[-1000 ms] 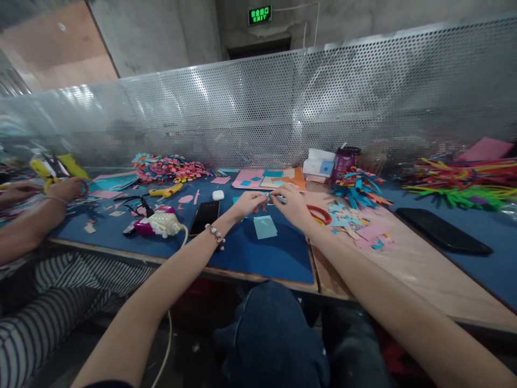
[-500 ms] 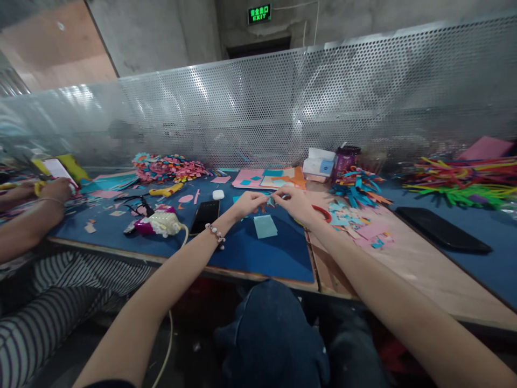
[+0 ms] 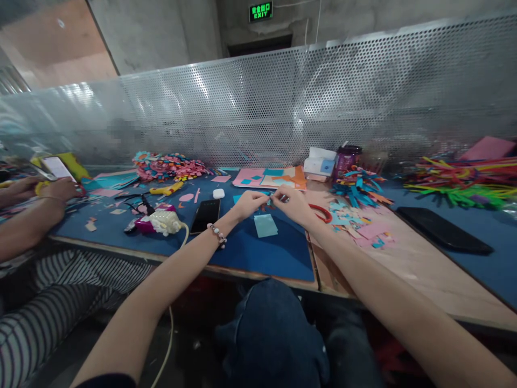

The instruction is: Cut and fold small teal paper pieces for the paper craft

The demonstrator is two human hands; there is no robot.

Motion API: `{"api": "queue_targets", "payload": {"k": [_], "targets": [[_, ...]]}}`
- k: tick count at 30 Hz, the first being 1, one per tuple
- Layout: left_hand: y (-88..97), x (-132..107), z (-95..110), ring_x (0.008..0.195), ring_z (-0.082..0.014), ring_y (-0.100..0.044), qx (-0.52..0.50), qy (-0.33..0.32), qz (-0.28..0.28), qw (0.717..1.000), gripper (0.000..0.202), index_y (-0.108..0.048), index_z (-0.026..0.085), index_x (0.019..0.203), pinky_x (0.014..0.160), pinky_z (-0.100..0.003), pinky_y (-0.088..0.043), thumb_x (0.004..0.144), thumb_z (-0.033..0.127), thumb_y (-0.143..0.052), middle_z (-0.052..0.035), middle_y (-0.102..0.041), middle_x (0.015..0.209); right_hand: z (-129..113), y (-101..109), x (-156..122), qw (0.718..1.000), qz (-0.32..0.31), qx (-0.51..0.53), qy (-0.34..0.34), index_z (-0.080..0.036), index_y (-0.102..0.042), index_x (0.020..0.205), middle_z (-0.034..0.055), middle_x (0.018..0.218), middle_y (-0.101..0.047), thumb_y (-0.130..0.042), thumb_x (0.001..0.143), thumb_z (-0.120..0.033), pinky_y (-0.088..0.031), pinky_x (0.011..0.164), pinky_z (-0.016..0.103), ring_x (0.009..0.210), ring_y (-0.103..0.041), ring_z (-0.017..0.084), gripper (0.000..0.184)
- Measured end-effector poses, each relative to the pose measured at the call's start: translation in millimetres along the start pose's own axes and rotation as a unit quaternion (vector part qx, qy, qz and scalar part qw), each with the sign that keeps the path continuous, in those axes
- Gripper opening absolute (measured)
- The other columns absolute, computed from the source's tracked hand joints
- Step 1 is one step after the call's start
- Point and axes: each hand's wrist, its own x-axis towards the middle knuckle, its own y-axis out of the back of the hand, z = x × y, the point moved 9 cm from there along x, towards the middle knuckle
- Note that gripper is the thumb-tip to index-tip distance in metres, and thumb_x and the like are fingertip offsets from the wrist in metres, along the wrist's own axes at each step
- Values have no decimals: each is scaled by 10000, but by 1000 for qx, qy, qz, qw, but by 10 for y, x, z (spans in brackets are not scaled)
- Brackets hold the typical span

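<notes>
Above the blue mat, my left hand (image 3: 250, 203) pinches a small light-blue paper piece (image 3: 270, 200) between thumb and fingers. My right hand (image 3: 294, 205) grips the same piece from the other side, its fingertips curled in; the fingers hide most of the paper. Just below the hands a pale blue square of paper (image 3: 265, 226) lies flat on the mat. Red-handled scissors (image 3: 324, 213) rest beside my right wrist, partly covered by it. A dark phone (image 3: 205, 216) lies left of my left hand.
Pink and orange paper sheets (image 3: 246, 178) lie behind my hands. Left are a white earphone case (image 3: 218, 193), a yellow glue gun (image 3: 166, 188) and a power strip (image 3: 161, 223). Paper scraps (image 3: 343, 213) spread to the right. A co-worker's hands (image 3: 56, 189) work at far left.
My right fingers have curled further over the small blue paper, and less of it shows. At far left, the co-worker's hands have shifted and scissor blades now show there.
</notes>
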Motion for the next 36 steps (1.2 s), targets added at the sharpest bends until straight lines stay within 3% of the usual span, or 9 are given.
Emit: {"api": "queue_targets", "payload": {"k": [3, 8, 16, 19, 23, 26, 28, 31, 36], "targets": [[14, -3, -15, 466, -61, -393, -6, 11, 17, 1000, 316, -618, 114, 615, 467, -192, -300, 764, 363, -493, -5, -549, 532, -119, -13, -26, 992, 21, -106, 58, -169, -568, 687, 43, 744, -566, -485, 814, -182, -383, 714, 288, 744, -494, 163, 152], [-6, 13, -70, 450, -62, -397, -29, 20, 14, 999, 292, -602, 121, 653, 463, -196, -313, 774, 350, -467, -6, -572, 559, -263, -103, -96, 941, 17, -310, 134, -149, -609, 817, 97, 880, -585, -430, 863, -175, -346, 787, 327, 884, -463, 215, 187], [61, 63, -141, 431, -65, -417, -82, 25, 41, 995, 282, -564, 126, 646, 429, -197, -310, 782, 364, -497, -7, -564, 543, -398, -240, -175, 890, 3, -420, 175, -74, -605, 1036, 141, 933, -582, -359, 888, -180, -304, 844, 386, 917, -436, 259, 307], [91, 65, -139, 447, -74, -439, -103, 27, 48, 993, 266, -579, 123, 681, 428, -200, -320, 783, 358, -507, -12, -568, 557, -452, -290, -198, 887, -7, -425, 181, -44, -583, 1105, 163, 1007, -584, -358, 880, -168, -285, 889, 403, 954, -433, 269, 341], [97, 58, -74, 451, -62, -430, -85, 6, 29, 996, 306, -607, 117, 742, 448, -200, -337, 784, 411, -535, -12, -576, 597, -449, -151, -167, 926, 24, -353, 131, -98, -605, 1107, 141, 1044, -599, -405, 874, -226, -253, 944, 417, 1011, -439, 262, 333], [48, 60, -47, 456, -58, -441, -63, -7, -12, 998, 341, -635, 113, 827, 466, -197, -353, 795, 435, -530, -23, -597, 630, -255, 97, -103, 971, 90, -221, 5, -169, -681, 903, 89, 932, -635, -392, 892, -299, -282, 916, 409, 966, -477, 234, 317], [11, 65, -47, 458, -56, -444, -47, -14, -37, 998, 368, -645, 111, 859, 472, -196, -356, 807, 450, -514, -33, -610, 645, -65, 162, -72, 987, 97, -106, -73, -178, -685, 763, 63, 836, -643, -377, 895, -324, -330, 865, 374, 876, -513, 201, 365], [-2, 76, -66, 464, -54, -444, -29, -16, -50, 998, 390, -657, 107, 866, 476, -194, -356, 812, 462, -506, -42, -620, 662, 123, 119, -36, 989, 67, 45, -123, -176, -681, 703, 39, 784, -648, -457, 843, -386, -375, 798, 327, 800, -551, 177, 337], [20, 70, -63, 496, -58, -467, -26, -7, -43, 999, 385, -645, 97, 864, 479, -193, -362, 801, 457, -525, -73, -662, 753, 363, 43, -66, 960, 75, 186, -193, -163, -689, 739, 26, 761, -654, -600, 718, -444, -387, 721, 289, 761, -555, 167, 295]]}}
